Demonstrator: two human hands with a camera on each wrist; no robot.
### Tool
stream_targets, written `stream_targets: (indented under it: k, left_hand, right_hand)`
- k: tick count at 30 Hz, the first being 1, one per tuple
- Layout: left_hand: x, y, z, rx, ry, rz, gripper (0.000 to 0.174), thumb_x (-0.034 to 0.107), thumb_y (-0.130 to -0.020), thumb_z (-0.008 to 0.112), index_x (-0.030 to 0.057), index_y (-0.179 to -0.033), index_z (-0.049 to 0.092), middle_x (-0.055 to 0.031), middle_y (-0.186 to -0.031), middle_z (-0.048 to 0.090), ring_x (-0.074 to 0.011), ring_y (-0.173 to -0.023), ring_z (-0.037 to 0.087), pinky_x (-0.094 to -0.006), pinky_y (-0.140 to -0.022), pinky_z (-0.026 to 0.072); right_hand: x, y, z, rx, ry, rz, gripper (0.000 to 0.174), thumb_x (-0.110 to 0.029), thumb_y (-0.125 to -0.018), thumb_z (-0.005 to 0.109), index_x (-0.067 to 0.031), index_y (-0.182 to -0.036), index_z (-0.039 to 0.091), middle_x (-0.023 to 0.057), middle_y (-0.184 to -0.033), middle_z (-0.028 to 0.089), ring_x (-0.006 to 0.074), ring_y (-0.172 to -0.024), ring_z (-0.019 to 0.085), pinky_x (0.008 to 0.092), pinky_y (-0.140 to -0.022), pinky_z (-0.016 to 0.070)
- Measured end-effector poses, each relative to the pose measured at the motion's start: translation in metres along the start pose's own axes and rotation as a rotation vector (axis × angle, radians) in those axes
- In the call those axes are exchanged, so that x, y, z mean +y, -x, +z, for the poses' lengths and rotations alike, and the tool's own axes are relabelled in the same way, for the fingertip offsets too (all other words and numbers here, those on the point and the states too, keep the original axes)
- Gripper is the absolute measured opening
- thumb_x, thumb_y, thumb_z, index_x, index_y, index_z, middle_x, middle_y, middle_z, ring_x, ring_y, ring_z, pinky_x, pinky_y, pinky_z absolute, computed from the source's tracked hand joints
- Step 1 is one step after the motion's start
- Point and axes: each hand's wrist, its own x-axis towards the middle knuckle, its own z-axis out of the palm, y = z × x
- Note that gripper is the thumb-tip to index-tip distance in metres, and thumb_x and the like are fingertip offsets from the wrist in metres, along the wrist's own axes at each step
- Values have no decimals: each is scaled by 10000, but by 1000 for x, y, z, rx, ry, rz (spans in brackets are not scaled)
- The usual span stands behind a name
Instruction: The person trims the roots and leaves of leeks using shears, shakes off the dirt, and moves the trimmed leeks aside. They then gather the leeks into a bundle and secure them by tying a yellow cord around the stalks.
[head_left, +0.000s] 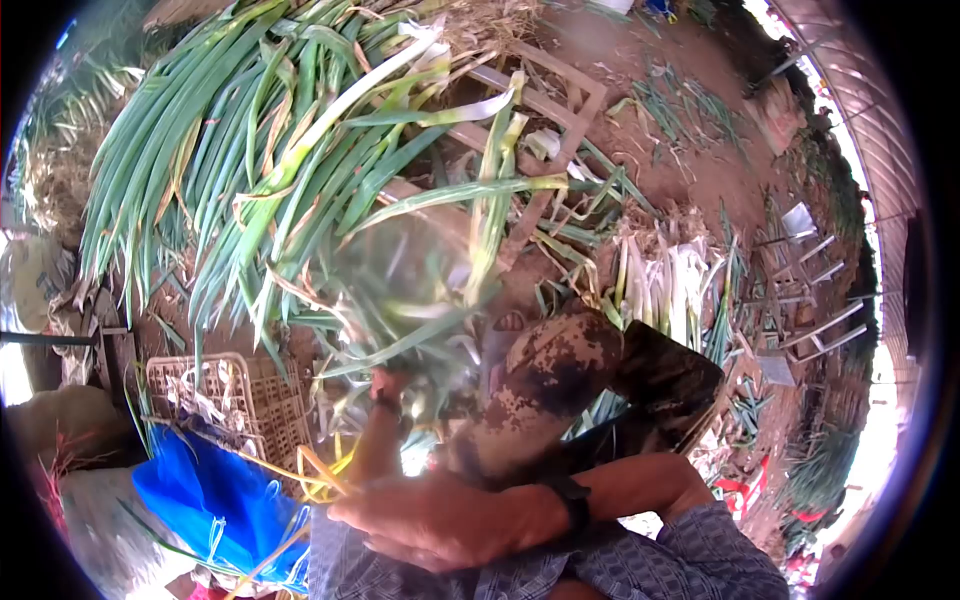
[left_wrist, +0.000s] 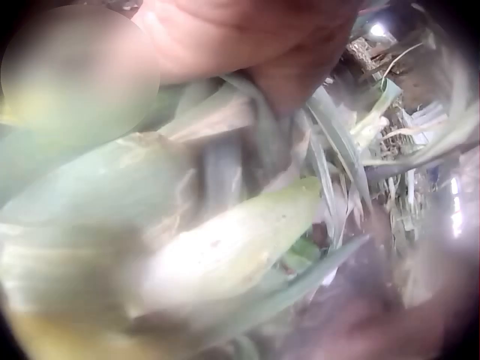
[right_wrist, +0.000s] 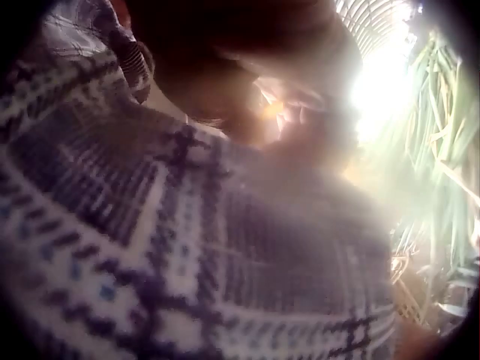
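Note:
In the head view my left hand (head_left: 388,382) reaches forward into a blurred bundle of green onions (head_left: 415,290), whose leaves hide most of its fingers. Up close in the left wrist view, that hand (left_wrist: 255,37) grips leaves, with a pale stalk (left_wrist: 232,247) just below. My right hand (head_left: 430,515) lies across my body in front of the plaid shirt (head_left: 640,555), beside my left forearm. Yellow straps (head_left: 320,475) run to its curled fingers, and a yellow bit shows among the shadowed fingers in the right wrist view.
A large heap of green onions (head_left: 230,150) lies over a wooden frame (head_left: 560,110). A plastic crate (head_left: 250,400) and blue sheeting (head_left: 215,500) sit at left. A camouflage-clad leg (head_left: 550,365) is near the middle. White-stemmed onions (head_left: 665,285) and a metal rack (head_left: 810,300) are at right.

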Motion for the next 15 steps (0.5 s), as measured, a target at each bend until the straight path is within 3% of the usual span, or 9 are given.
stream_targets:
  k: [3, 4, 7, 9, 13, 14, 15]
  left_hand:
    - [50, -3, -3, 42, 125, 154, 504, 95, -625, 722, -22, -1104, 619, -171, -1050, 682, -286, -939, 646, -384, -815, 512]
    - [51, -22, 11, -31, 278, 120, 432, 58, -632, 691, -26, -1052, 637, -164, -1023, 688, -274, -893, 646, -376, -801, 513]
    - [110, -23, 16, -85, 154, 83, 332, 133, -668, 660, -54, -942, 648, -190, -873, 695, -293, -810, 656, -377, -759, 515]
    - [110, -43, 52, -18, 36, 193, 326, 158, -675, 641, -62, -915, 634, -198, -824, 686, -300, -767, 657, -392, -718, 514]
    - [112, -44, 97, -182, 246, 182, 207, 121, -701, 610, -18, -854, 620, -156, -768, 676, -284, -691, 654, -366, -618, 503]
    - [107, -46, 113, -151, 215, 306, 142, 93, -736, 567, 4, -837, 613, -122, -732, 659, -231, -632, 626, -339, -576, 486]
    - [100, -50, 124, -190, 225, 324, 136, 92, -747, 560, 6, -835, 615, -119, -729, 658, -227, -629, 622, -342, -576, 486]
  right_hand:
    - [7, -1, -25, -18, -261, 169, 440, -72, -879, 584, 55, -1286, 473, 154, -1096, 592, 283, -962, 598, 378, -809, 501]
    - [6, -1, -35, -2, -255, 186, 440, -72, -882, 581, 47, -1292, 471, 152, -1091, 592, 280, -961, 596, 377, -810, 500]
    - [7, -9, -74, 56, -103, 169, 452, -79, -884, 583, 22, -1309, 464, 152, -1070, 591, 278, -933, 591, 375, -797, 498]
    - [22, -5, -82, 119, -137, 160, 585, -83, -904, 604, -7, -1426, 350, 158, -1118, 554, 259, -931, 585, 352, -753, 496]
    - [35, -3, -102, 87, -301, 321, 686, -107, -928, 610, -36, -1504, 243, 171, -1180, 541, 245, -972, 593, 346, -774, 498]
    - [41, -3, -97, 17, -372, 400, 697, -186, -943, 605, -70, -1515, 224, 207, -1355, 490, 295, -1158, 577, 369, -898, 509]
    - [44, -2, -93, 105, -330, 343, 737, -173, -893, 630, -42, -1502, 235, 220, -1280, 513, 330, -1105, 568, 400, -889, 492]
